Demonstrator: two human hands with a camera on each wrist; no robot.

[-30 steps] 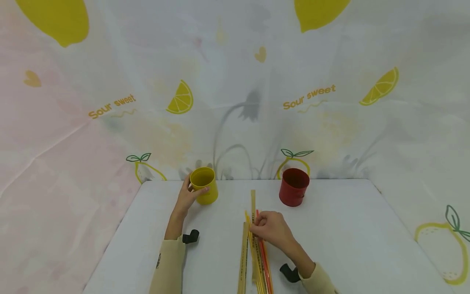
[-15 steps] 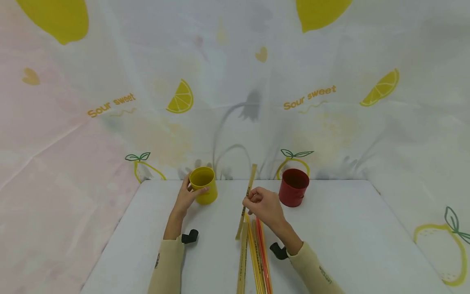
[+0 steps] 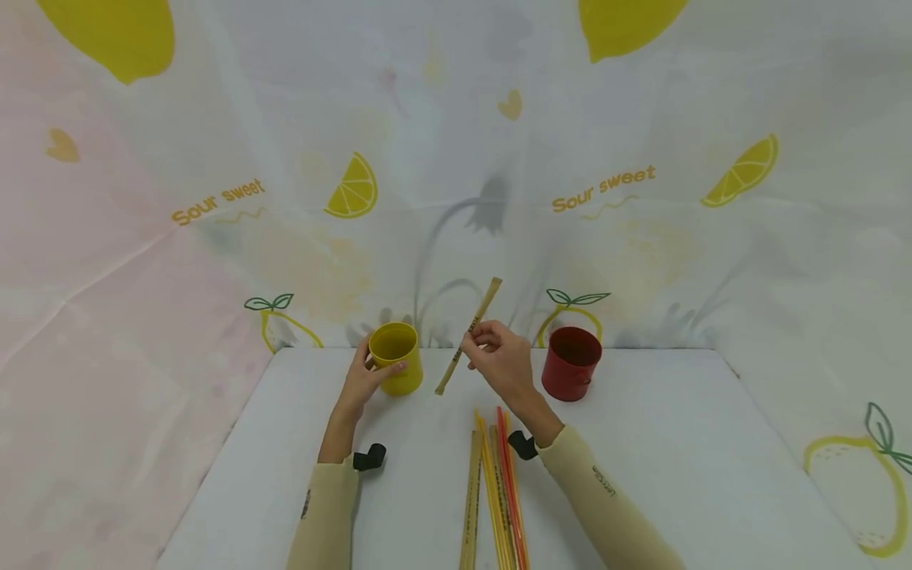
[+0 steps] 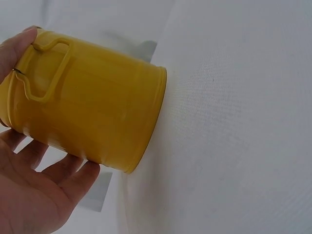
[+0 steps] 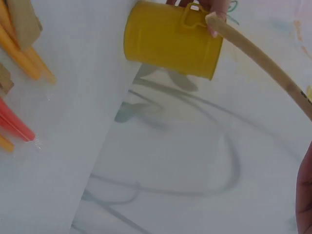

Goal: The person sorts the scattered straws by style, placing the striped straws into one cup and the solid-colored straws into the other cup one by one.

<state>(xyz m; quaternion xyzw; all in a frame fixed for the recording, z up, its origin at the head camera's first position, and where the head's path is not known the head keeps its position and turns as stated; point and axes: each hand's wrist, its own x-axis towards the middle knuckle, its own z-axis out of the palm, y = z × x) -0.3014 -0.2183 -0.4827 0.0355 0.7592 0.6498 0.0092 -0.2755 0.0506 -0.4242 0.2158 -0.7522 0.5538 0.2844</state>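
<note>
My left hand [image 3: 359,384] grips a small yellow metal pail [image 3: 402,376], thumb and fingers on opposite sides near its rim. A little wire handle [image 4: 51,70] shows on the pail in the left wrist view. My right hand [image 3: 502,360] pinches a straw in a brown paper wrapper [image 3: 486,305] near its middle. The straw is raised and tilted, its lower end pointing toward the yellow pail and just right of it. Dark print runs along the wrapper. In the right wrist view, the straw [image 5: 258,56] overlaps the pail's rim, while only an edge of my right hand shows.
A red pail [image 3: 570,368] stands at the back right of the white table [image 3: 677,459]. Several yellow and red straws [image 3: 507,475] and paper-wrapped straws [image 3: 470,499] lie at the front middle. Behind the table's back edge hangs a lemon-print cloth [image 3: 456,158].
My right hand has lifted the wrapped straw from the bunch and carried it back and up, tilting it toward the yellow pail. My left hand has stayed on the pail.
</note>
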